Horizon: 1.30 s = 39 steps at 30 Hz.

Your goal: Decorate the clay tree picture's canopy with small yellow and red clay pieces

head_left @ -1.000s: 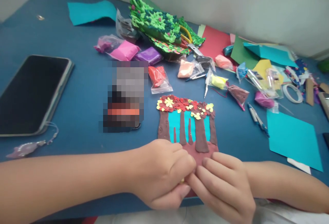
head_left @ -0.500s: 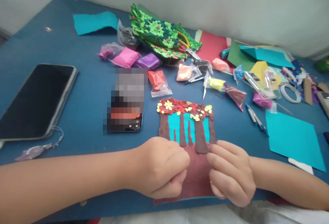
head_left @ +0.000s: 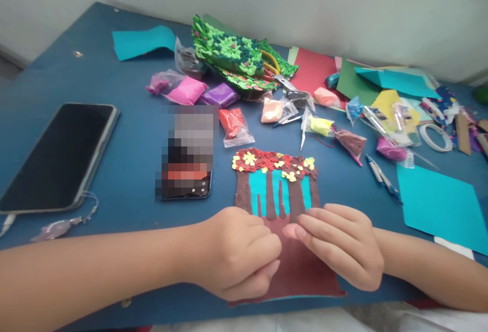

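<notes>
A clay picture (head_left: 301, 271) lies on the table in front of me, with brown trunks on a turquoise ground, a band of red, brown and yellow flowers on top, and a smooth reddish-brown lower part. Over its left side is my left hand (head_left: 244, 253), curled closed with the thumb pressed to the fingers; anything inside the pinch is hidden. My right hand (head_left: 343, 245) rests at the right of the picture, fingers stretched out, its tips by the base of the wide brown trunk (head_left: 296, 202). Nothing shows in it.
Two phones, a large one (head_left: 61, 156) and a smaller one (head_left: 190, 189), lie to the left. Behind the picture are bags of clay, such as a red one (head_left: 234, 124), and a green decorated piece (head_left: 229, 47). Turquoise paper (head_left: 442, 205) and a pen (head_left: 383, 179) lie right.
My right hand has uncurled and its fingertips have shifted left over the trunk base, uncovering the picture's lower right corner. My left hand stays closed in nearly the same place.
</notes>
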Tool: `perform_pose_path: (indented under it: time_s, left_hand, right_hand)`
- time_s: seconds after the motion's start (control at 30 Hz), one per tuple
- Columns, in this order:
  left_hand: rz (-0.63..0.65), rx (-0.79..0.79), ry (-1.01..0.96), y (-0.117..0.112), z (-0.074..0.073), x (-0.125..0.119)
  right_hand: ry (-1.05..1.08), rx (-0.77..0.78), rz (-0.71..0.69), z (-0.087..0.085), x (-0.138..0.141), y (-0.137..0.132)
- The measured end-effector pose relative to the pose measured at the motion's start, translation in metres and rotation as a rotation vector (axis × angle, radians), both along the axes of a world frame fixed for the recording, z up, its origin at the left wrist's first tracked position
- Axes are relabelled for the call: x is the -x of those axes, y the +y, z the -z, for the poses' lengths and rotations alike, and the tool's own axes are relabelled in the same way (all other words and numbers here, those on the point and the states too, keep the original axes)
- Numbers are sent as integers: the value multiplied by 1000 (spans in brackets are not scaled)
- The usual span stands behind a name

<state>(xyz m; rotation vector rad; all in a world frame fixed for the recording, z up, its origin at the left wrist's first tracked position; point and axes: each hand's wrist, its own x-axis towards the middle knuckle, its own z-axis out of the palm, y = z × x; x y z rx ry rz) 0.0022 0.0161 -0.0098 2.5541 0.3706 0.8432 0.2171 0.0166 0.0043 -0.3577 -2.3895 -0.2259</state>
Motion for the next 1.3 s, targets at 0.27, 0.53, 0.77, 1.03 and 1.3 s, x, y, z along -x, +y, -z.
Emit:
perform_pose_path:
  time_s: [0.27, 0.53, 0.77, 1.03, 1.3]
  left_hand:
    - [7, 19, -20, -1, 1, -2]
    - [-43, 57, -107, -1, 6, 1]
    - [-198, 20, -181, -2, 10, 0]
    - [-204, -279, -158, -3, 12, -1]
    - [-191, -290, -162, -3, 14, -2]
  right_hand:
    - [-145, 42, -42, -12, -1, 1]
    - [-142, 101, -57, -10, -1, 1]
    - [-117, 141, 32, -3, -2, 2]
    - [-115, 246, -3, -3, 1, -1]
    - [-136, 252, 39, -1, 3, -2]
